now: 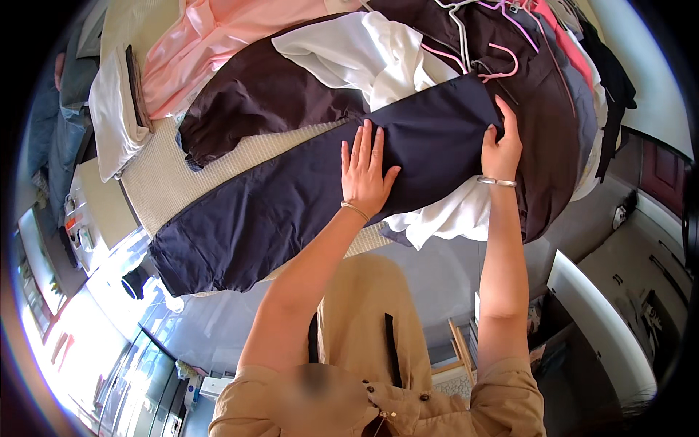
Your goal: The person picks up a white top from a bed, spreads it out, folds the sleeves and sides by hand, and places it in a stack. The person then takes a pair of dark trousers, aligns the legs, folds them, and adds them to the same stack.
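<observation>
A pair of dark navy trousers (291,193), folded lengthwise, stretches slantwise from the lower left to the upper right. My left hand (366,175) lies flat on the cloth near its middle, fingers stretched out and pointing away from me. At the right end, my right hand (502,149) holds the edge, with the thumb bent in and the fingers along the side. White cloth (451,215) pokes out beneath the trousers, and another white garment (371,54) is bunched just beyond them. A dark brown garment (269,109) spreads behind.
Pink cloth (211,44) is heaped at the far left beside folded white cloth (116,116). Pink hangers (502,62) and white hangers (460,29) lie among clothes at the far right. The ribbed beige cover (164,171) shows underneath. Below the edge is grey floor (444,284); a white panel (597,328) stands lower right.
</observation>
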`<state>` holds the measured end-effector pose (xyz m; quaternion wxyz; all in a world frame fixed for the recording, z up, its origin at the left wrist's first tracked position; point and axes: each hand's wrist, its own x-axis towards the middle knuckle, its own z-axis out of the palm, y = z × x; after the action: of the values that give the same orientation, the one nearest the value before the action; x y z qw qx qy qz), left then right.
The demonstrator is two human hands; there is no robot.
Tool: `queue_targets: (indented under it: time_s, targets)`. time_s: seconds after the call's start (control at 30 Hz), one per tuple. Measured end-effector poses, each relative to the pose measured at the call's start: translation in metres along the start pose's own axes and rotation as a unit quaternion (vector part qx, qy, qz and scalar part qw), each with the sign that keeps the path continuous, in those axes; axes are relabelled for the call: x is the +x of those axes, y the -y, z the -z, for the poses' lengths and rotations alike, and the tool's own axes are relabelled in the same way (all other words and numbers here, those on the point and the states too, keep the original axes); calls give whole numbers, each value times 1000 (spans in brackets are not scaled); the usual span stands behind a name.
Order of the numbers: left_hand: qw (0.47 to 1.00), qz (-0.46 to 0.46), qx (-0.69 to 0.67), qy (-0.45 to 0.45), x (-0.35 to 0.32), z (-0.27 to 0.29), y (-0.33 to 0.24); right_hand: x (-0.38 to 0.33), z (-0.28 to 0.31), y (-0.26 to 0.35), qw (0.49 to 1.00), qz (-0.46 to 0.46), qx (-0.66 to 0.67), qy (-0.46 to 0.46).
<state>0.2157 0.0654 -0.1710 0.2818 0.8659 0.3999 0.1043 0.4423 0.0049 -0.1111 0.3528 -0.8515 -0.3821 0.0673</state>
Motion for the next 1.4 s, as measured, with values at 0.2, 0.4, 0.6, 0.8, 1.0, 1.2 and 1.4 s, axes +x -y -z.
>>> queue_targets:
  time_s: [0.2,0.4,0.6,0.8,1.0,1.2,1.4]
  targets:
    - [999,-38,-28,16,2,9,-16,0,7,-9,999,15,1,44]
    - [999,-45,-13,6,10,9,-11,34,-13,-5,998,49,-41,16]
    - [999,-43,-19,5,10,4,-12,65,-27,1,995,-8,-51,80]
    - [999,-37,-16,0,12,3,-17,68,-34,-4,994,24,-105,27]
    - [999,-29,-13,-4,15,-2,-19,56,-19,-10,999,47,9,0]
    - [999,-13,-38,-23,18,-12,-18,-9,22,-19,997,-61,0,50]
    - [997,21,-73,-21,23,-24,-27,-20,12,-18,997,-61,-26,45]
